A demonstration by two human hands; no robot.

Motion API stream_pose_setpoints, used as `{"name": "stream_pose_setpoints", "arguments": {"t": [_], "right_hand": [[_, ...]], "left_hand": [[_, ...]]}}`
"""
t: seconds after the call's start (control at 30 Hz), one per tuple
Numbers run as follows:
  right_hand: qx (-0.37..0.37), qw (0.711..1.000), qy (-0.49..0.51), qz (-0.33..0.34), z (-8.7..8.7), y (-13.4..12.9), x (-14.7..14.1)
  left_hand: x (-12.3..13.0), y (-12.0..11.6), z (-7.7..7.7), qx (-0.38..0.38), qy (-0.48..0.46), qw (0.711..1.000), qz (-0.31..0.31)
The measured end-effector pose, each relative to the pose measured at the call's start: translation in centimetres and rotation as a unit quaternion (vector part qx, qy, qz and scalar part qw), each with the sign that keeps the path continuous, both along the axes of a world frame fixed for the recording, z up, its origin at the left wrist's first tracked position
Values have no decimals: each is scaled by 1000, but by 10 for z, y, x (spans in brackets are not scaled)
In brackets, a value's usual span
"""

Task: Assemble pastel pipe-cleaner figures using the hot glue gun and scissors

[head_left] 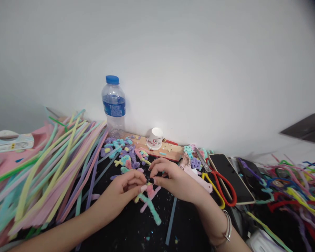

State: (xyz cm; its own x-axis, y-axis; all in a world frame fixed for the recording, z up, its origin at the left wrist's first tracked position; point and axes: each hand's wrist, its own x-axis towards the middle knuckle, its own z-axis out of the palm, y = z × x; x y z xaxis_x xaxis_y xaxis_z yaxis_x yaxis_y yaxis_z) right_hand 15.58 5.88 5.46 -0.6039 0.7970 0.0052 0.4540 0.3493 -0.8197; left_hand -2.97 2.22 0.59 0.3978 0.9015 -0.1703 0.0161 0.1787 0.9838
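Head view, forward and down, near hands (127, 185) (170, 179)

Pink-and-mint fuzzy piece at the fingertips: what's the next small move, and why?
I'd probably steady the pink-and-mint fuzzy piece with the left hand: that thumb is right by its upper end, the right hand has its fingertips close by, and the mint strand sticks out past both. How firm either grip is, I can't tell.

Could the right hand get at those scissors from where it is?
Probably yes: the scissors lie close beside the right hand, mostly uncovered, though it seems busy with the fuzzy piece.
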Motion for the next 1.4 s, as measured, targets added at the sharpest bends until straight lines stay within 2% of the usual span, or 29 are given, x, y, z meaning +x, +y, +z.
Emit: {"name": "stream_pose_setpoints", "arguments": {"t": [0.27, 0.53, 0.7, 0.83, 1.13, 1.3, 1.4], "right_hand": [[-3, 1000, -11, -16, 1, 1, 1], [-21, 999, -13, -43, 8, 4, 4], [-69, 994, 33, -77, 2, 5, 1], [-101, 985, 90, -104, -1, 3, -4], [-106, 988, 65, -89, 2, 6, 3], [-42, 998, 7, -48, 3, 4, 4], [-49, 998, -21, -44, 6, 2, 3]], "left_hand": [[0, -1, -3, -1, -2, 1000, 7], [-1, 1, -4, -44, -26, 998, 45], [0, 1, -8, -40, -38, 998, 24], [1, 1, -12, -64, -49, 996, 25], [0, 3, -3, -62, -52, 996, 33], [0, 1, -2, -36, -41, 998, 28], [0, 1, -1, -25, -32, 999, 33]]}}
